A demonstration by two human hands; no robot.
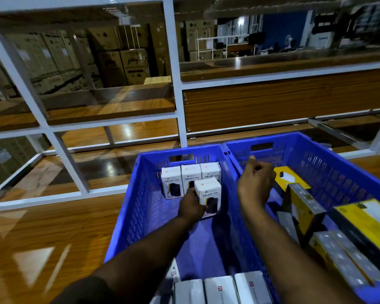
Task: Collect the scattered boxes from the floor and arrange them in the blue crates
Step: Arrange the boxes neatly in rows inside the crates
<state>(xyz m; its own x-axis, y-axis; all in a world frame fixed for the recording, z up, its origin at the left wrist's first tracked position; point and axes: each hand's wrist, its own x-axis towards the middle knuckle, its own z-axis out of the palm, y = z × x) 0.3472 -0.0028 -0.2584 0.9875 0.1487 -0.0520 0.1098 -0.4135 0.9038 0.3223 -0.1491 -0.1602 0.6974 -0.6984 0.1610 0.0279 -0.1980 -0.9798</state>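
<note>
2 blue crates sit side by side on the wooden floor (42, 227), lower centre and lower right of the frame. Left crate (127, 216): 3 white boxes (191, 176) stand upright in a row against its far wall, printed "HALLEY 20K". A 4th white box (208, 197) stands just in front of that row, tilted slightly. The left hand (192, 207) grips it from its left side, fingers pinching the box edge, thumb hidden behind it. More white boxes (219, 290) lie along the near end of this crate, bottom centre, tops facing up.

Right crate (338, 172): yellow and grey boxes (305, 207) lie jumbled at mixed angles, some leaning. The right hand (256, 178) hangs over the wall shared by the crates, fingers curled loosely into a fist with nothing seen in it, thumb pointing up.

White metal shelving (176, 73) with wooden boards fills the upper half; brown cartons (127, 60) are stacked behind it, upper left.
</note>
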